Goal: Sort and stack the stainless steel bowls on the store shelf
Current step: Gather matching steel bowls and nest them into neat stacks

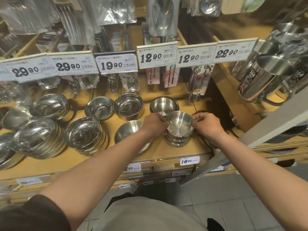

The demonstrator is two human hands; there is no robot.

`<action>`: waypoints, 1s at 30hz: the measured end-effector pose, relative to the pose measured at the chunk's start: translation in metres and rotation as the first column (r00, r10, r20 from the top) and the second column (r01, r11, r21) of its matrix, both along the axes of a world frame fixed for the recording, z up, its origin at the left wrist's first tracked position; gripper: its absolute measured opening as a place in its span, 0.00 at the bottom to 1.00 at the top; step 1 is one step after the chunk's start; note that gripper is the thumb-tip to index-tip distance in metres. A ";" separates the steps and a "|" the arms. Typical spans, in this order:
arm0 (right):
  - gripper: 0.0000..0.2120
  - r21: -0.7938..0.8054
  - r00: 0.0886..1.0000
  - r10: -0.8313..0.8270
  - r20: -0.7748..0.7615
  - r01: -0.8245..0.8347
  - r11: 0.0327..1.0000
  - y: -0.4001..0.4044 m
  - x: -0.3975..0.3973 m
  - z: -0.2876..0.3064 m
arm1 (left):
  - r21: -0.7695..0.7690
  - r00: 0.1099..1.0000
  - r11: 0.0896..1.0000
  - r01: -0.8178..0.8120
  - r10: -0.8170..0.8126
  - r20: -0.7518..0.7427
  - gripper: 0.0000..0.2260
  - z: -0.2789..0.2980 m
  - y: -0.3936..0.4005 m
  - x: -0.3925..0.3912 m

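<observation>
Both hands (pixel 181 125) forward, fingers curled

- The bowls (pixel 180 124) are silver steel; some are brushed matte, and those to the left are mirror-bright.
- The shelf (pixel 175 150) is light yellow wood.
- The price tags (pixel 150 55) are white with black digits and barcodes.
- The mugs (pixel 265 77) at far right are shiny steel with black lettering.
- The floor (pixel 241 205) has grey tiles.
- The sleeve (pixel 33 214) is dark brown.

Six price tags (pixel 150 55), two hands (pixel 155 124)
</observation>
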State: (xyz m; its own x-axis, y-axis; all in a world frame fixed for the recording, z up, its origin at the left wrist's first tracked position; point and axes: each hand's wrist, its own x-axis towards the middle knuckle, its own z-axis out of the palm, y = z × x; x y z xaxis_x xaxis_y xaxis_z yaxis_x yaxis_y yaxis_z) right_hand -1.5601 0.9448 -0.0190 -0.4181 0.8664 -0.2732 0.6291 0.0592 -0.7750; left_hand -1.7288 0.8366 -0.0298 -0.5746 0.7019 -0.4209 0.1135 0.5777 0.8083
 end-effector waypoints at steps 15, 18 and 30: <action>0.05 0.003 1.000 0.002 0.028 -0.003 1.000 -0.001 -0.002 0.001 | -0.002 0.997 1.000 0.014 -0.014 -0.079 0.04 0.002 0.000 -0.005; 0.06 -0.012 1.000 -0.007 0.023 0.008 1.000 -0.001 -0.003 0.001 | 0.010 0.996 1.000 0.025 -0.024 -0.092 0.06 0.004 -0.002 -0.006; 0.08 -0.026 0.998 0.003 0.070 -0.001 1.000 -0.004 0.003 0.004 | 0.020 0.998 0.999 0.046 -0.045 -0.047 0.10 0.016 -0.015 -0.007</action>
